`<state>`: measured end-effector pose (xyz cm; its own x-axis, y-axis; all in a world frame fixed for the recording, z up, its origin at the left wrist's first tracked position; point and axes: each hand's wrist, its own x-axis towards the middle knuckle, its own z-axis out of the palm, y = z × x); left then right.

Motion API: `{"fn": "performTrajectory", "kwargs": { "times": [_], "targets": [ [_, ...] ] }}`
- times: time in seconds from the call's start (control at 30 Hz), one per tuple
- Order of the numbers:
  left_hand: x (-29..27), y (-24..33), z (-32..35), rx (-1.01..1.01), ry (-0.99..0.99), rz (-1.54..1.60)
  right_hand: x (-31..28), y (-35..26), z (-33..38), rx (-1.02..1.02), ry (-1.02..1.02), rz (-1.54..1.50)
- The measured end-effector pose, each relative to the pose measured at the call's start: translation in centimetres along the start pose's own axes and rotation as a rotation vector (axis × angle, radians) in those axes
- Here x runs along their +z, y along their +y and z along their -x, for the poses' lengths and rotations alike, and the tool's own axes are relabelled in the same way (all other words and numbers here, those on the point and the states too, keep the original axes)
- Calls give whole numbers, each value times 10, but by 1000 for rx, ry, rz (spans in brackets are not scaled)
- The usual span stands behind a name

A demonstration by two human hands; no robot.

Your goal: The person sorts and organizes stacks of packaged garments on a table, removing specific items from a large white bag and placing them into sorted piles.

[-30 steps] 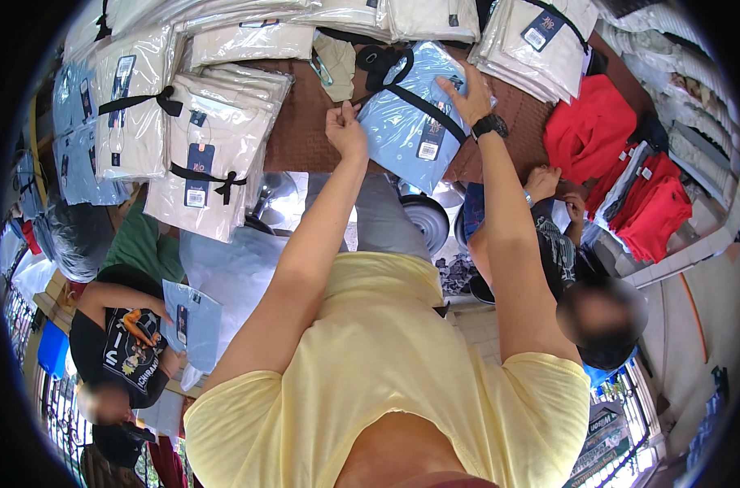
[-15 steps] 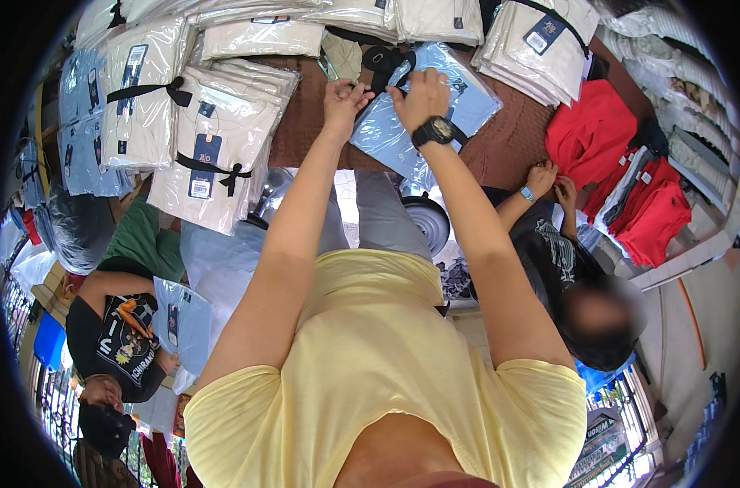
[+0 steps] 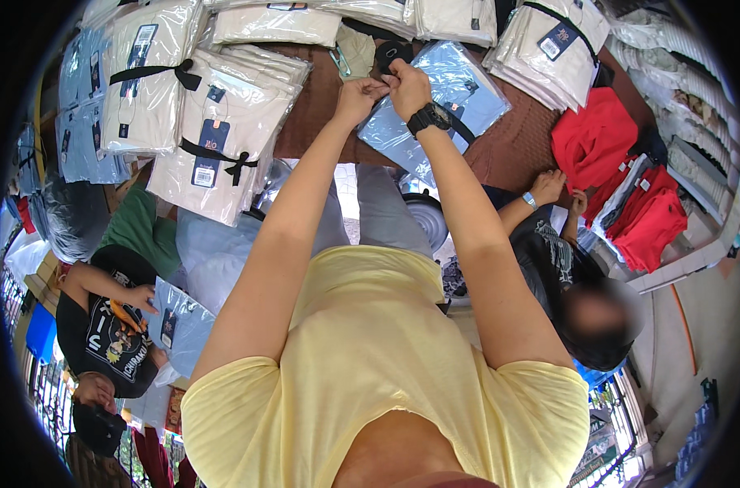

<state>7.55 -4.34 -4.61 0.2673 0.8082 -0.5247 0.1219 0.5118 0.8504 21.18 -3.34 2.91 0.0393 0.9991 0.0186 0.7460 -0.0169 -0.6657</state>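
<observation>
My left hand and my right hand meet at the left edge of a stack of light-blue folded garments in clear plastic. Both are closed, with thumbs and fingertips pinched together. A black cloth strap crosses the stack and runs under my right wrist, which wears a black watch, toward the pinching fingers. Its end between the fingertips is mostly hidden. Just beyond my hands is a black roll, and a pale green clip-like item lies near a khaki cloth.
Cream packaged garments tied with black straps stand at left; another such stack is at far right. A brown cloth covers the table. At right, a co-worker's hands touch red garments. At left another person holds a blue pack.
My hands have come together from slightly apart; my right hand has shifted left off the stack's top and its fingers have pinched. The person at left has brought a hand onto the blue pack.
</observation>
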Motion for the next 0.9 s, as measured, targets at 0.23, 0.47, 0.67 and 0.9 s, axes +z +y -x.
{"fn": "performTrajectory", "kwargs": {
  "times": [0.23, 0.47, 0.67, 0.9],
  "targets": [
    [14, 34, 1, 294, 257, -832, -16, -4, 3, 165, -173, -93],
    [18, 44, -1, 130, 257, -823, -78, -31, 0, 158, -300, 40],
    [-13, 39, -23, -285, -57, -68, -61, -28, 6, 327, -425, 356],
    [15, 40, 12, -165, 9, 737, -44, -12, -9, 247, -262, -60]
  ]
}}
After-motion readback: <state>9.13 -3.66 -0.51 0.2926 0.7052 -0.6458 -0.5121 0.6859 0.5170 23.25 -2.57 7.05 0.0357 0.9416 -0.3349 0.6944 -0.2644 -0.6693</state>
